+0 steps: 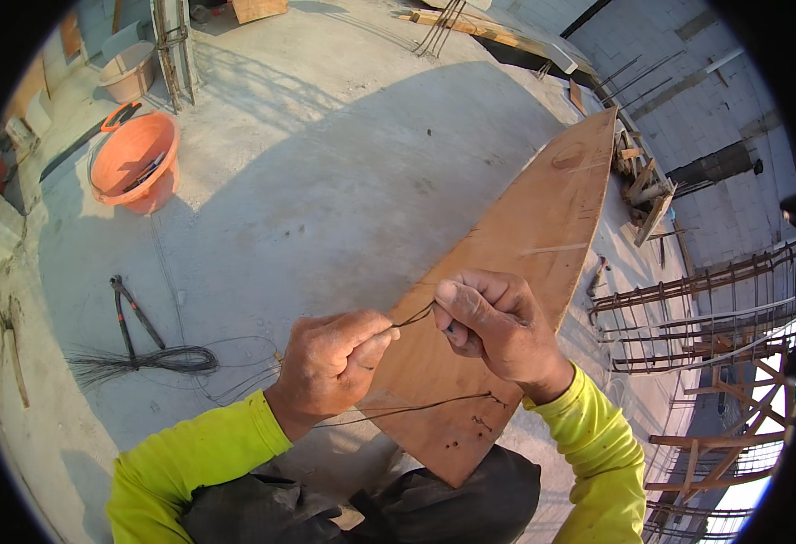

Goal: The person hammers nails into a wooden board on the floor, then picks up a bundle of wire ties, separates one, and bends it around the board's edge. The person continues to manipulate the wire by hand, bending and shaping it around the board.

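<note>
Between my two hands runs a short stretch of thin dark wire (413, 316), pinched at both ends. My left hand (330, 363) is closed in a fist around one end. The thumb and fingertips of my right hand (498, 326) press together on the other end. Both hands hover over a long brown plywood board (516, 227) that slants from my lap toward the far right. Another length of wire (425, 406) crosses the near part of the board, ending by several small holes or nails.
A bundle of wire (175, 360) and pincers (135, 313) lie on the concrete floor at left. Farther back stands an orange tub (139, 163) with tools inside, and a paler bucket (128, 72). Rebar cages (697, 299) stretch along the right, by a block wall (688, 82).
</note>
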`<state>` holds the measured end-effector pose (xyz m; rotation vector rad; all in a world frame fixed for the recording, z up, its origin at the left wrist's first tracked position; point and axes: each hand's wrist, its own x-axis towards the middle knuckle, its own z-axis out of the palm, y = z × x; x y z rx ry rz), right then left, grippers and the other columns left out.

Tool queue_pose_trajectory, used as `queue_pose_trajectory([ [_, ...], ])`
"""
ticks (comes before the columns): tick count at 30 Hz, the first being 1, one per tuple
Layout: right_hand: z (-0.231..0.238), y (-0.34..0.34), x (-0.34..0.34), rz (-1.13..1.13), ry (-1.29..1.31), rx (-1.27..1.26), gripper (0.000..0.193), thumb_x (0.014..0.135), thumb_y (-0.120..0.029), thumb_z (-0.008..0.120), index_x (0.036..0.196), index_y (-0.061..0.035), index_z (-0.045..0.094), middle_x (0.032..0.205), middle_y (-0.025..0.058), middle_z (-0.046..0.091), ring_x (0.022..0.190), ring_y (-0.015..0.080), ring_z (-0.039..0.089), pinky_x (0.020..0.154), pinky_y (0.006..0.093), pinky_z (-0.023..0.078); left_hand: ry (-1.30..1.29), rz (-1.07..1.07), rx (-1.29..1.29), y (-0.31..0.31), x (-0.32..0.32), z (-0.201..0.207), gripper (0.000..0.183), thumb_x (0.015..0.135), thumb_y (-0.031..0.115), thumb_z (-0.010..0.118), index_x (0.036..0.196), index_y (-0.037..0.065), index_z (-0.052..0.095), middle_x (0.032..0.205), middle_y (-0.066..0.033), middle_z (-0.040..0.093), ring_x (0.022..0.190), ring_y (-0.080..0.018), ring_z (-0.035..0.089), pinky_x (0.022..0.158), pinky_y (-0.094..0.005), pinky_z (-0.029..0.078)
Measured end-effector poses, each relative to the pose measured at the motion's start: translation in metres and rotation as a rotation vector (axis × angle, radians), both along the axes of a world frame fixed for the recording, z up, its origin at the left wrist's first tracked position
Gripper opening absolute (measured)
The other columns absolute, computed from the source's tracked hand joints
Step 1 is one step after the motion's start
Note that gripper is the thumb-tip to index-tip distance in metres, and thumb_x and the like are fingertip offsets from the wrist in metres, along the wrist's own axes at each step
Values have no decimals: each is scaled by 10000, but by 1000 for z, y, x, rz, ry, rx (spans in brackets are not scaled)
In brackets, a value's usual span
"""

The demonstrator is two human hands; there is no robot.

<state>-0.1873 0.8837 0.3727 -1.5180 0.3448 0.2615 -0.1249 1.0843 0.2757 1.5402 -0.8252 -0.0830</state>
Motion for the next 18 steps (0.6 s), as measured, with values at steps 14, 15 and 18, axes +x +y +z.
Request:
queue_pose_trajectory([
  [14, -34, -24, 24, 553, -1105, -1446, 385, 737, -14, 715, 1119, 21, 678, 929, 103, 629, 774, 253, 618, 667, 353, 527, 359, -51, 98, 3, -1, -14, 110, 912, 11, 558, 912, -15, 665, 797, -75, 693, 677, -138, 601, 603, -302, 483],
  [15, -34, -18, 23, 561, -1000, -1475, 357, 747, 6, 707, 1103, 22, 679, 907, 100, 624, 765, 257, 613, 661, 354, 525, 363, -29, 121, 3, -1, -15, 104, 914, 20, 565, 907, -9, 665, 790, -80, 687, 666, -149, 603, 591, -311, 480],
  [18, -28, 4, 13, 557, -778, -1378, 189, 818, 24, 735, 998, -1, 685, 783, 104, 622, 652, 271, 581, 581, 366, 494, 107, 15, 94, 7, 0, -19, 44, 898, 35, 610, 905, 8, 644, 716, -80, 619, 624, -216, 594, 554, -346, 466],
])
